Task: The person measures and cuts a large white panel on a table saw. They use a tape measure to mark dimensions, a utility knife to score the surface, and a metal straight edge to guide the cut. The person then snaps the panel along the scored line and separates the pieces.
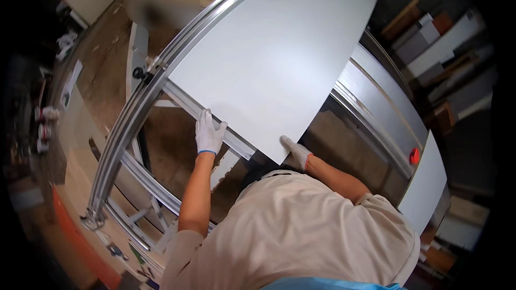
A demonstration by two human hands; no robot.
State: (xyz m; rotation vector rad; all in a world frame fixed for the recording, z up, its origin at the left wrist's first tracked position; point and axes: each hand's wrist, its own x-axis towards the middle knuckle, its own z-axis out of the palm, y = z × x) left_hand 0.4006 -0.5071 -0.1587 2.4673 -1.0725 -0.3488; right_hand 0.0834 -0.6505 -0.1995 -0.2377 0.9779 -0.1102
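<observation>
A large white panel (pixel 269 53) lies across the aluminium sliding frame of a panel-saw-like machine, one corner pointing toward my body. My left hand (pixel 208 134), in a white glove with a blue cuff, rests at the panel's near left edge, over the aluminium crossbar (pixel 236 142). Its fingers are stretched out and the thumb stands apart. At the near corner, my right hand (pixel 296 153), gloved in white with a red cuff, grips the panel's right edge. The thumb lies on top; the other fingers are hidden, seemingly underneath.
A long aluminium rail (pixel 129 110) runs along the left, with a black knob (pixel 139 73) on its stop. On the right are a metal saw table (pixel 376 86), a red knob (pixel 414 156) and another white board (pixel 427 182). Stacked offcuts (pixel 446 59) stand beyond.
</observation>
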